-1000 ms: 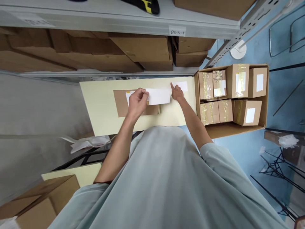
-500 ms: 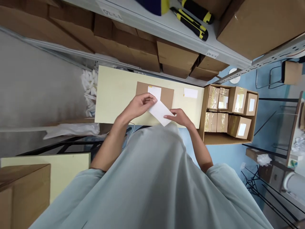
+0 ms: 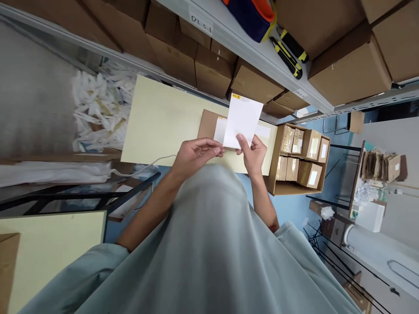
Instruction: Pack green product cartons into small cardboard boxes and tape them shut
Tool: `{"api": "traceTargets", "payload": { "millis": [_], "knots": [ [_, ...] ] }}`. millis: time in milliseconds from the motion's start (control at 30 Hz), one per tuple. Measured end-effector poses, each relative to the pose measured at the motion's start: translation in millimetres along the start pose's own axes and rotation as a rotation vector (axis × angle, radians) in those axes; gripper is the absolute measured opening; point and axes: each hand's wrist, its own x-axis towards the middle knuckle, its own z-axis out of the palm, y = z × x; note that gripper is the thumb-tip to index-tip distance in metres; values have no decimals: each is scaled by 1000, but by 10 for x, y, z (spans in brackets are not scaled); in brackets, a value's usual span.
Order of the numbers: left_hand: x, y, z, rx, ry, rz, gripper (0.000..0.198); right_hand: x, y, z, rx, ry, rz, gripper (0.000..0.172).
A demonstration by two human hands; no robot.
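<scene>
A white paper sheet [image 3: 242, 121] with a small yellow mark at its top corner stands upright between my hands, close to my chest. My right hand [image 3: 254, 153] grips its lower edge, thumb on the front. My left hand [image 3: 196, 153] pinches the sheet's lower left corner with curled fingers. Beyond the sheet a flat brown cardboard envelope [image 3: 208, 125] with a white label lies on the pale yellow table [image 3: 157, 122]. A second white label [image 3: 263, 131] lies on the table to the right.
An open carton [image 3: 303, 157] of several small taped boxes stands right of the table. Shelving above holds cardboard boxes and yellow-black tools [image 3: 288, 50]. White packing scraps [image 3: 98, 109] pile at the left. A black frame [image 3: 81, 198] and another table [image 3: 49, 248] lie near left.
The sheet has been lifted off the table and turned upright toward my chest. My right hand has moved from the table label to the sheet. The view has tilted upward.
</scene>
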Motion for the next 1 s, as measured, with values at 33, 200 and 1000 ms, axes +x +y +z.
{"api": "traceTargets", "payload": {
  "millis": [33, 200, 1000],
  "knots": [
    [-2, 19, -49, 9, 18, 4, 35, -17, -37, 41, -9, 5, -2, 54],
    [-2, 98, -286, 50, 29, 9, 25, -102, -213, 243, -23, 19, -11, 53],
    [134, 181, -1233, 0, -70, 183, 26, -234, -562, 1186, -187, 23, -109, 47]
  ]
}}
